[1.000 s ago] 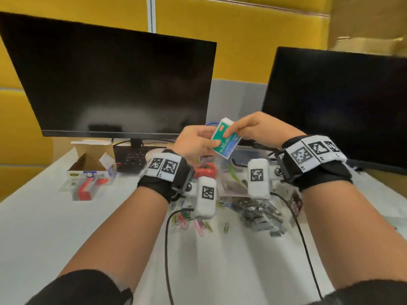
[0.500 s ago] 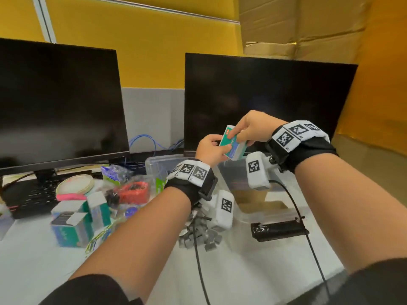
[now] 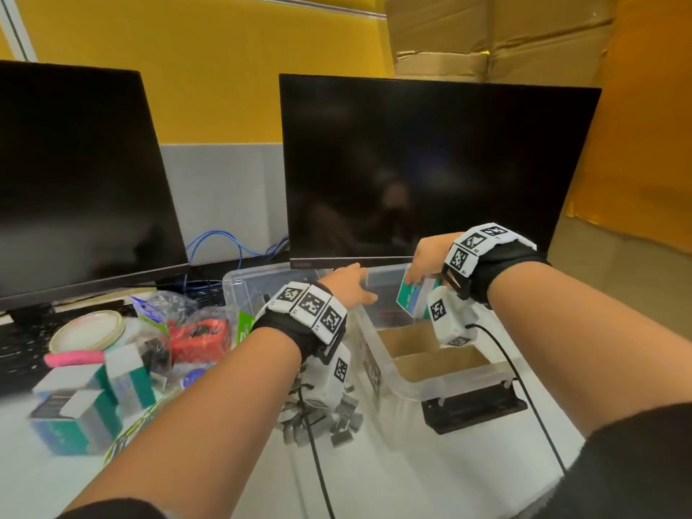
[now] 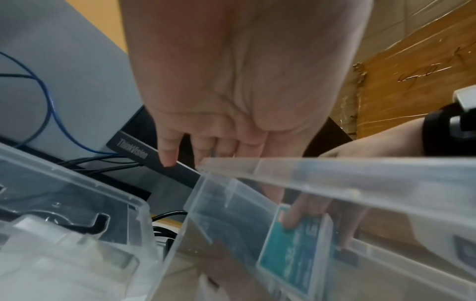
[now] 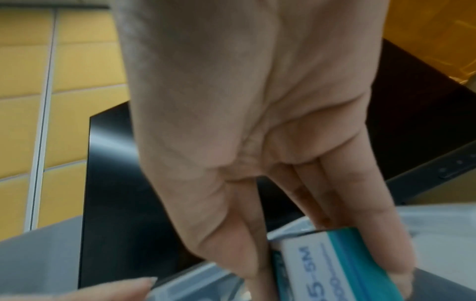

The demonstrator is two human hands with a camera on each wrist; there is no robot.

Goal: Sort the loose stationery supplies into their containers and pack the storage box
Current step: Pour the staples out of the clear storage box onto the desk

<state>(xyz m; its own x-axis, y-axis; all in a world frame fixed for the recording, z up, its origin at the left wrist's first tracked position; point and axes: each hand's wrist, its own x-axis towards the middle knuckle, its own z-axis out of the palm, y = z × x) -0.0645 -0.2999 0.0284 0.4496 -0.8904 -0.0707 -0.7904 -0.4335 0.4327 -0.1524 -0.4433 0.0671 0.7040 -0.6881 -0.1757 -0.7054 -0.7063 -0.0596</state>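
A teal and white staple box (image 3: 411, 300) hangs inside the clear plastic storage box (image 3: 453, 376), near its far end. My right hand (image 3: 416, 276) pinches its top from above, thumb on one face and fingers on the other (image 5: 342, 264). Seen through the clear wall, the staple box (image 4: 291, 256) is tilted. My left hand (image 3: 355, 285) reaches to the storage box's left rim with fingers stretched out and holds nothing. Brown cardboard dividers (image 3: 430, 359) line the near part of the storage box.
A heap of grey loose staples (image 3: 322, 417) lies under my left wrist. A second clear tub (image 3: 247, 290) stands behind it. Green-white boxes (image 3: 78, 410), a bagged red item (image 3: 198, 335) and a round lid (image 3: 88, 329) crowd the left. Two dark monitors (image 3: 430, 170) stand behind.
Both hands held the staple box in the air earlier. My left hand has let go and dropped to the storage box's rim, and my right hand has lowered the staple box into the storage box.
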